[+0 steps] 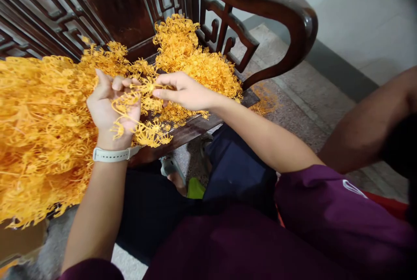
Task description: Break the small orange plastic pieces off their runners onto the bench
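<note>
My left hand [109, 106], with a pale watch strap [112, 155] at the wrist, is turned palm up, its fingers curled around a yellow-orange plastic flower spray [151, 134]. The spray's thin branching stems cross the palm, and spidery flower heads hang past its edge. Just to the right, my right hand [182, 91] pinches a small yellow piece of the spray between thumb and forefinger. Whether that piece is joined to the spray cannot be made out. Behind both hands lies a loose pile of similar yellow plastic flowers [205, 69].
A dark carved wooden bench [182, 138] bears the pile, its curved armrest [276, 6] at the right. A large mass of yellow flowers [42, 132] fills the left side. Scattered yellow bits [265, 97] lie on the floor. Another person's arm [374, 119] shows at far right.
</note>
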A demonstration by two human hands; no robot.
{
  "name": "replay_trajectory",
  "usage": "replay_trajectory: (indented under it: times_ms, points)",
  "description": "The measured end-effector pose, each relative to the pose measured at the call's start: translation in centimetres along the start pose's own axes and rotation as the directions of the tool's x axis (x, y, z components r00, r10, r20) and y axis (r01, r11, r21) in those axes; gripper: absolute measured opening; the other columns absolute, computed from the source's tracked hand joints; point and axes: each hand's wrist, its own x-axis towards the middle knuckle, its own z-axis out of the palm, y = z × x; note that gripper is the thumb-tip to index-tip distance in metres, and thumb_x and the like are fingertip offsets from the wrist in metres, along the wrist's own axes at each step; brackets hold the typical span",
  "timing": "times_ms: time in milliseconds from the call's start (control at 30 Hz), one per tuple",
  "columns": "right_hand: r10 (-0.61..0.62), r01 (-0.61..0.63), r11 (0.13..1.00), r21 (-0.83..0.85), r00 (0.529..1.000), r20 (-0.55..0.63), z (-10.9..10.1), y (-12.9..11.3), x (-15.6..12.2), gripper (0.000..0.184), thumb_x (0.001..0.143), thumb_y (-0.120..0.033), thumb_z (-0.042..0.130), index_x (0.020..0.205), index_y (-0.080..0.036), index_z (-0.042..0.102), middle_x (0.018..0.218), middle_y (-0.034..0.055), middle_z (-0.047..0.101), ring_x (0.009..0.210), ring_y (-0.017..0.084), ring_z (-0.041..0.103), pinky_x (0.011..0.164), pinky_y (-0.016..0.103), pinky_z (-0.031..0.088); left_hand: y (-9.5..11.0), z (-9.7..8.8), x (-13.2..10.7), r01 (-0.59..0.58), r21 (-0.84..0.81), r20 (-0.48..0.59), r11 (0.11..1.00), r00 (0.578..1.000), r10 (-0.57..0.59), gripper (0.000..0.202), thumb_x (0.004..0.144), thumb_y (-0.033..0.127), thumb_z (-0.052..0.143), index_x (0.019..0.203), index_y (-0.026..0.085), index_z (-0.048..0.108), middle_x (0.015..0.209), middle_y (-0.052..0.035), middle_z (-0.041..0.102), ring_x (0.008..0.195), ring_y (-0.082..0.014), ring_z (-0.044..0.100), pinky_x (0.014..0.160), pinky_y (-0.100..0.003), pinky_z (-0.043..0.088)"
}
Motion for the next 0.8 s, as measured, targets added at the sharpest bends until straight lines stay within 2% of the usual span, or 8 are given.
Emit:
replay_trajectory:
  times_ms: [100,200,367,433,500,567,633,800]
  points:
    - [0.037,-0.034,0.999,0.031,0.995,-0.087,-0.7,0.2,0.2,0.037,0.099,-0.051,0.075,0.085,-0.02,0.059,0.08,-0.0008,0.056,0.077,0.013,0.052,0.069,0.025,0.05,0.2,0.2,-0.2,0.041,0.029,-0.063,0.999,0.997,-0.039,0.048,0.094,0.032,0.081,0.066,0.021,0.044,0.063,0.0031,0.037,0.06,-0.0115,0.04,0.077,-0.027,0.055]
    - [0.074,-0.07,0.997,0.036,0.986,-0.15,-1.3,0.0,0.0,0.035,0.098,-0.045,0.077,0.083,-0.02,0.06,0.077,-0.0015,0.053,0.071,0.012,0.047,0.061,0.023,0.046,0.2,0.7,-0.6,0.101,0.064,-0.051,0.993,0.994,-0.098,0.046,0.097,0.031,0.078,0.065,0.021,0.047,0.063,0.0022,0.036,0.056,-0.0119,0.034,0.064,-0.026,0.049]
    - [0.199,-0.18,0.975,0.133,0.97,-0.143,-1.1,-1.1,-0.6,0.045,0.101,-0.057,0.07,0.08,-0.018,0.061,0.074,-0.0009,0.052,0.068,0.013,0.046,0.063,0.025,0.044,0.6,1.6,-0.8,0.048,0.094,0.01,0.994,0.999,-0.049,0.045,0.102,0.023,0.071,0.065,0.019,0.045,0.061,0.0036,0.028,0.051,-0.0095,0.029,0.058,-0.025,0.042]
    - [0.193,-0.178,0.972,0.15,0.977,-0.092,-0.9,-1.7,-0.8,0.047,0.1,-0.059,0.071,0.079,-0.018,0.061,0.077,0.0,0.056,0.073,0.013,0.05,0.068,0.026,0.046,1.2,1.8,-0.7,0.053,0.115,0.029,0.992,0.998,-0.056,0.047,0.107,0.023,0.064,0.066,0.018,0.042,0.059,0.0038,0.026,0.049,-0.0092,0.026,0.054,-0.024,0.038]
    - [0.156,-0.159,0.975,0.157,0.987,0.03,-0.9,-2.3,-0.9,0.045,0.098,-0.057,0.075,0.079,-0.018,0.061,0.078,-0.0001,0.057,0.076,0.013,0.052,0.073,0.026,0.047,1.9,1.8,-0.6,0.08,0.112,0.008,0.99,0.997,-0.081,0.048,0.11,0.024,0.057,0.066,0.018,0.039,0.056,0.0044,0.023,0.046,-0.0086,0.021,0.048,-0.023,0.032]
    - [0.11,-0.139,0.977,0.162,0.978,0.178,-0.9,-2.9,-1.0,0.041,0.097,-0.05,0.078,0.079,-0.017,0.062,0.077,-0.0014,0.056,0.075,0.011,0.05,0.074,0.025,0.046,2.8,1.6,-0.5,0.11,0.113,-0.02,0.988,0.994,-0.108,0.047,0.114,0.024,0.05,0.068,0.019,0.039,0.054,0.0055,0.02,0.043,-0.0079,0.016,0.043,-0.023,0.024]
    - [0.098,-0.146,0.975,0.167,0.958,0.268,-0.9,-3.2,-1.1,0.036,0.098,-0.042,0.08,0.079,-0.016,0.062,0.074,-0.0025,0.053,0.072,0.01,0.047,0.071,0.024,0.044,3.4,1.5,-0.4,0.115,0.127,-0.022,0.985,0.993,-0.113,0.043,0.116,0.023,0.045,0.073,0.019,0.043,0.052,0.0067,0.02,0.042,-0.0073,0.015,0.042,-0.022,0.02]
    - [0.206,-0.258,0.941,0.218,0.95,0.235,-0.6,-3.5,-1.1,0.031,0.101,-0.027,0.071,0.075,-0.017,0.057,0.069,-0.0038,0.047,0.059,0.007,0.04,0.057,0.022,0.04,4.1,1.3,-0.4,0.092,0.171,-0.038,0.981,0.995,-0.087,0.043,0.113,0.017,0.049,0.073,0.02,0.033,0.053,0.007,0.015,0.041,-0.0069,0.014,0.042,-0.021,0.015]
